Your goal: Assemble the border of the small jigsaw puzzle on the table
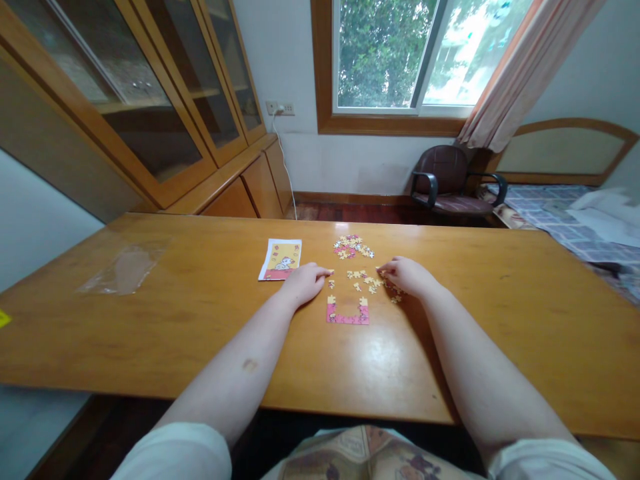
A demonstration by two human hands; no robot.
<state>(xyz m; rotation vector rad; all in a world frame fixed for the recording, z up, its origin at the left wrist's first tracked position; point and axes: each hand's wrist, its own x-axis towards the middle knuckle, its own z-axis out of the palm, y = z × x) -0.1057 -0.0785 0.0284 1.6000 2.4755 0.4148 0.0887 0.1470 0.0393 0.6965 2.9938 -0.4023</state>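
Centre frame, on table (150,320): left hand (303,283), fingers flat, fingertip touching a loose piece (331,272). Right hand (407,275) curled over scattered pieces (367,281); grasp unclear. Pink border section (348,313) below; reference card (281,259) left.

Glossy wooden table (450,347), clear plastic sheet (123,269), cardboard puzzle pieces (353,247)

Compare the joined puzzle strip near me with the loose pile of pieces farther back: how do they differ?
The joined strip is interlocked into a pink U-shaped border; the loose pile is scattered, mixed yellow and pink. The strip lies nearer, between both hands; the pile lies beyond them. Both rest on the wooden table.
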